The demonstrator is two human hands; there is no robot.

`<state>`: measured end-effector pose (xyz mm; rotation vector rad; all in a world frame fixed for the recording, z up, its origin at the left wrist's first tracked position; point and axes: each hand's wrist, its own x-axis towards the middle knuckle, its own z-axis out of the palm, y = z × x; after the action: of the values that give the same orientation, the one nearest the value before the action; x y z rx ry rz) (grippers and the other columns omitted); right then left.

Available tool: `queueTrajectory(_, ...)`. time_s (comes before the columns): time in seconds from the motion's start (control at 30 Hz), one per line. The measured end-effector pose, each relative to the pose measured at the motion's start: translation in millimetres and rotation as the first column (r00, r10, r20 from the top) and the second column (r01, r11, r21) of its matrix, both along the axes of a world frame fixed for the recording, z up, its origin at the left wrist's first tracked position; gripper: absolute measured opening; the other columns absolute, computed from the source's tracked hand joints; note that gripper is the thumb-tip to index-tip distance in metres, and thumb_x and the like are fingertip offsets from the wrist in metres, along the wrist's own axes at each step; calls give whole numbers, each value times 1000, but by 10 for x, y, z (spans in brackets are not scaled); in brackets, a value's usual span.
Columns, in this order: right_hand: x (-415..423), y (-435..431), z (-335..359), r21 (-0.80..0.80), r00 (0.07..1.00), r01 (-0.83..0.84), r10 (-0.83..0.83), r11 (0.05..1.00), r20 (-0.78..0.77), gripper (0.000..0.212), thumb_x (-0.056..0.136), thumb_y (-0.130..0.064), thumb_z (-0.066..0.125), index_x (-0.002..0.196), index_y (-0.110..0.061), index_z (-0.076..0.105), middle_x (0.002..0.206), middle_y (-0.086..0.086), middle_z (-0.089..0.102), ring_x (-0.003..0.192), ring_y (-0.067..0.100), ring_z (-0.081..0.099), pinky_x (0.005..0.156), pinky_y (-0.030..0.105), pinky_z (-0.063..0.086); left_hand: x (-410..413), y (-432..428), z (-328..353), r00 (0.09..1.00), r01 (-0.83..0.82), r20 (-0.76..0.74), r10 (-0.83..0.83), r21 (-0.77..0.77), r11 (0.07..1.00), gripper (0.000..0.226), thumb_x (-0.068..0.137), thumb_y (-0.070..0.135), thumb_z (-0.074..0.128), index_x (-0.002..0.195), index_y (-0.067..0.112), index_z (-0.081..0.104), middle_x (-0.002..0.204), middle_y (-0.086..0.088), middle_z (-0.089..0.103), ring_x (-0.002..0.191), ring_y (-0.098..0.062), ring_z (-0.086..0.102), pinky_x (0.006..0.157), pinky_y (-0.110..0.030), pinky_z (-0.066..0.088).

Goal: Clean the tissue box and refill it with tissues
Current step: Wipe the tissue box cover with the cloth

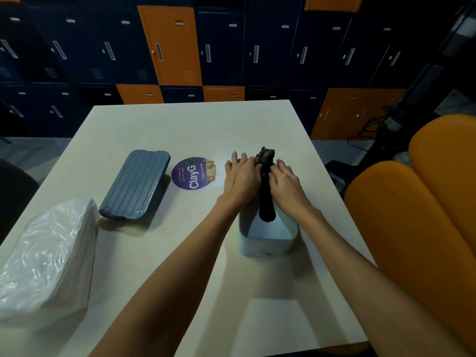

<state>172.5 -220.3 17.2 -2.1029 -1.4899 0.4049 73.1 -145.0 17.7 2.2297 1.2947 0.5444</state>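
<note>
A pale grey tissue box (268,243) with a long dark slot along its top stands on the table right of centre. My left hand (242,179) lies over its far left side with the fingers spread, holding it. My right hand (286,186) presses on the far right side, fingers curled against a crumpled dark cloth (265,155) that sticks up between both hands. A blue-grey ribbed box part (136,184) lies flat to the left. A plastic-wrapped pack of white tissues (49,253) sits at the near left edge.
A round purple "ClayGo" sticker (192,173) is on the cream table (180,127) between the blue part and my hands. Orange padded seats (417,202) stand close on the right. Blue and orange lockers (170,47) line the wall behind.
</note>
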Motion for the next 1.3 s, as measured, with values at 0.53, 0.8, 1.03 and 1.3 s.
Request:
queueTrajectory(0.53, 13, 22, 1, -28, 1000, 27, -27, 999, -3, 33, 99, -10, 32, 118, 3, 56, 144, 14, 38, 126, 37, 39, 104, 40, 33, -188, -270, -3, 984, 91, 152, -90, -5, 996, 29, 99, 12, 42, 121, -4, 55, 128, -19, 51, 127, -31, 38, 103, -44, 34)
queueTrajectory(0.8, -14, -6, 38, -6, 1000, 30, -30, 1000, 6, 40, 98, -8, 34, 136, -3, 46, 142, 15, 40, 125, 37, 40, 102, 38, 34, -526, -347, -61, 933, 227, 286, -219, 6, 974, 35, 100, 13, 47, 132, 4, 56, 148, -5, 45, 146, -17, 22, 109, -20, 22)
queueTrajectory(1.03, -54, 2, 79, -32, 996, 47, -44, 998, 78, 45, 104, -16, 28, 148, -8, 32, 154, 12, 28, 136, 33, 32, 107, 34, 30, -1048, -656, -257, 822, 476, 299, -485, 108, 873, 38, 97, 25, 51, 131, 12, 60, 142, 7, 52, 145, -4, 23, 118, -27, 21)
queueTrajectory(1.3, -43, -36, 87, -30, 999, 47, -47, 998, 4, 58, 91, 3, 37, 148, -9, 32, 155, 9, 27, 138, 32, 29, 115, 36, 25, -585, -181, -53, 924, 338, 170, -343, 56, 939, 46, 94, 31, 45, 132, 9, 58, 146, -2, 49, 143, -15, 30, 112, -45, 30)
